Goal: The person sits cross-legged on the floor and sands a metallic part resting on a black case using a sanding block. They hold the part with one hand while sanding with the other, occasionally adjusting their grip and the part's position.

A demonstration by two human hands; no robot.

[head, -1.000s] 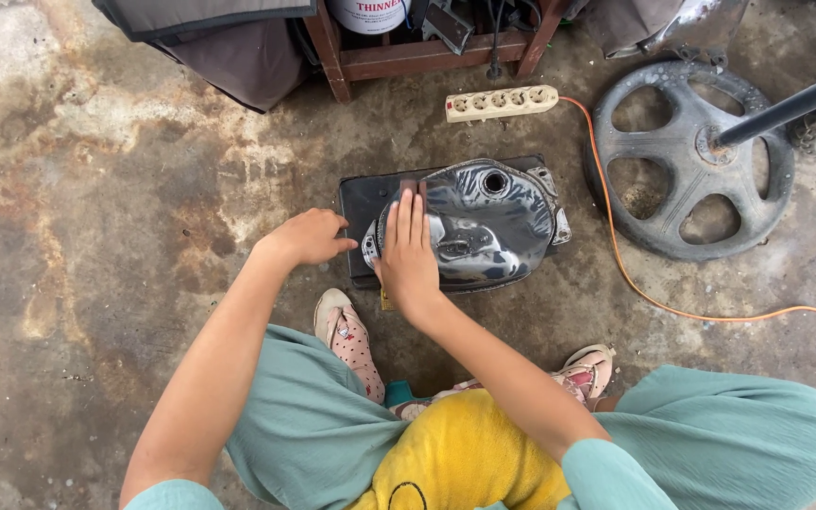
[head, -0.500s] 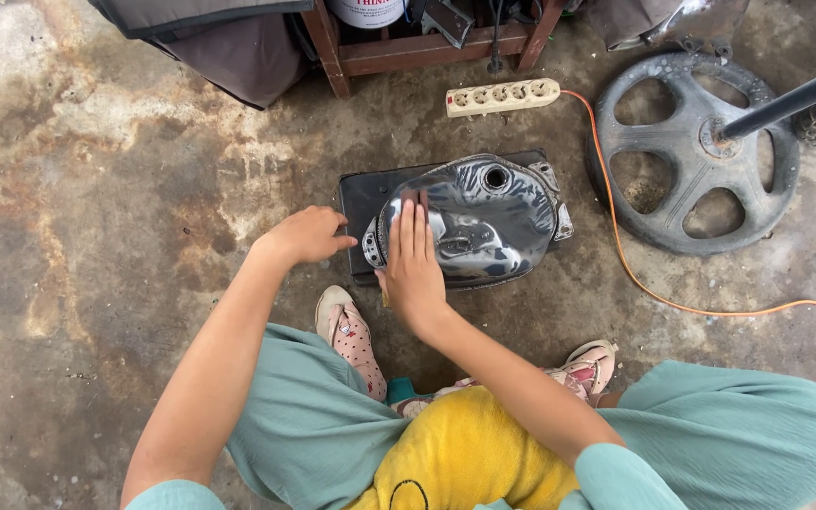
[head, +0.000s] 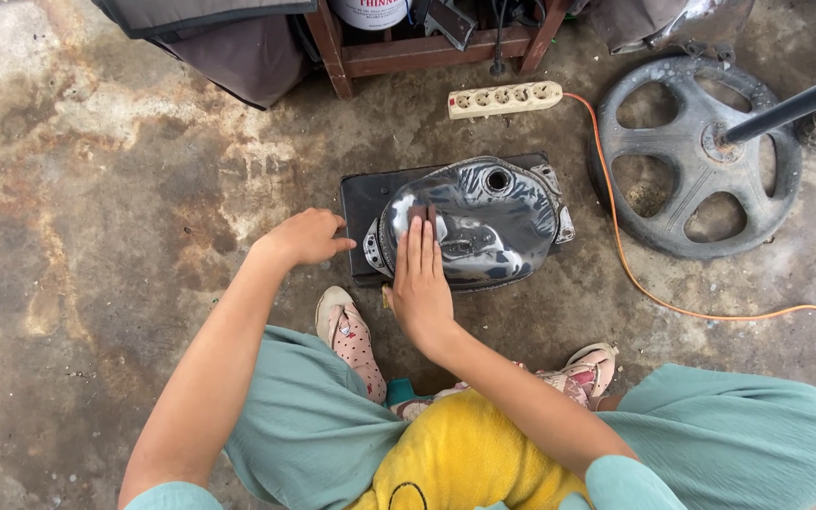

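The metal fuel tank (head: 484, 222) lies on a black mat (head: 363, 200) on the concrete floor (head: 96, 236), directly in front of the seated person. Its filler opening (head: 498, 179) faces up at the far side. The right hand (head: 419, 283) rests flat on the near-left part of the tank, fingers extended and pressing a small dark abrasive piece (head: 422, 213) against the surface. The left hand (head: 306, 236) is loosely clenched, grasping nothing visible, with its fingertips at the left edge of the mat beside the tank. A white power strip (head: 504, 98) lies farther away, its orange cable (head: 635, 274) running right. A grey spoked wheel (head: 696, 156) lies to the right of the tank.
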